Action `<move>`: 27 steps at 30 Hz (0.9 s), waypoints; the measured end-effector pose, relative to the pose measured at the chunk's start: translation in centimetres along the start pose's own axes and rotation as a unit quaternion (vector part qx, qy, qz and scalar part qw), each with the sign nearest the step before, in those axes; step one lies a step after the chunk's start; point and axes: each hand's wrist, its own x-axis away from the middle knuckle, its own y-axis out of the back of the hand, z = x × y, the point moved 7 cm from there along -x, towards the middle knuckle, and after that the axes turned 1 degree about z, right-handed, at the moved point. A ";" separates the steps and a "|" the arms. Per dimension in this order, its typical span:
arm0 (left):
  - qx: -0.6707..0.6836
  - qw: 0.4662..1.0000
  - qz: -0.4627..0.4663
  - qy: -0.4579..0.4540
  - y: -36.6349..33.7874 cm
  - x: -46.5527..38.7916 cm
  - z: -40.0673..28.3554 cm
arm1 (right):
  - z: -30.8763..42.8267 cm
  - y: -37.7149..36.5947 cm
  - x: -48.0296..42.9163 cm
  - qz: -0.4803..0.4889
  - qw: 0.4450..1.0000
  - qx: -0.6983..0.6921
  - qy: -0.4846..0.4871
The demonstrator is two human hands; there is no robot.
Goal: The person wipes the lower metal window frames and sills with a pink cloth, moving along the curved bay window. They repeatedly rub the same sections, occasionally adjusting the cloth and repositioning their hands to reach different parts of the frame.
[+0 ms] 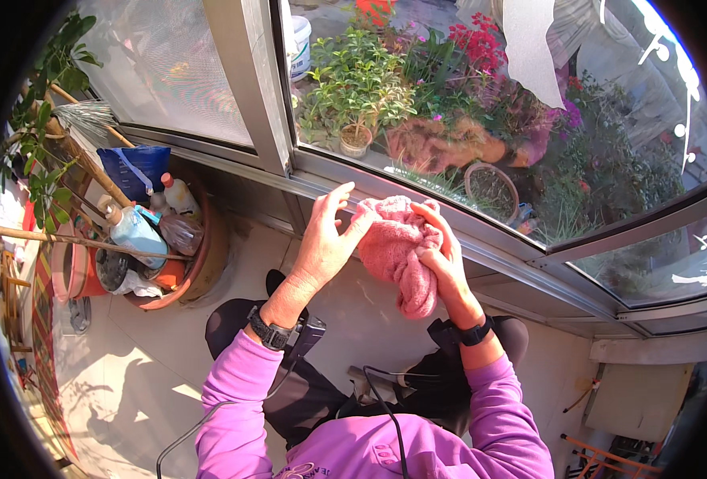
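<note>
A bunched pink cloth (pixel 389 251) is up in front of the window, its lower end hanging as a rounded fold. My right hand (pixel 443 257) grips its right side, thumb over the folds. At the left edge of the cloth is my left hand (pixel 332 236), fingers spread and thumb tip against or just before the fabric; whether it touches cannot be told. Beyond both hands runs the metal window frame (pixel 353 182) with its glass pane (pixel 449 120), which shows a faint reflection. Each wrist wears a black strap with a device.
To the left stands a large round planter (pixel 201 281) holding a blue spray bottle (pixel 138 233), other bottles and a blue dustpan-like item (pixel 135 170). Potted plants (pixel 359 78) are behind the glass. Cables cross my lap. An orange metal rack (pixel 611 458) is at the lower right.
</note>
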 end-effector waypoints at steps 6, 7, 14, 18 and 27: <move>0.201 0.938 -0.284 0.014 10.0 -1.0 1.3 | 1.6 -8.6 -8.8 0.072 0.948 0.296 0.090; 0.219 0.923 -0.315 0.018 11.4 -0.8 1.4 | 1.7 -10.2 -10.1 0.085 0.927 0.348 0.109; 0.311 0.882 -0.348 0.055 14.4 -0.7 2.0 | -0.9 -16.6 -14.0 0.127 0.854 0.494 0.101; 0.325 0.885 -0.328 0.059 13.9 -1.1 1.9 | -1.1 -15.9 -12.3 0.105 0.840 0.500 0.181; 0.345 0.890 -0.286 0.086 12.7 -1.4 2.2 | 0.4 -10.3 -7.8 0.002 0.833 0.550 0.060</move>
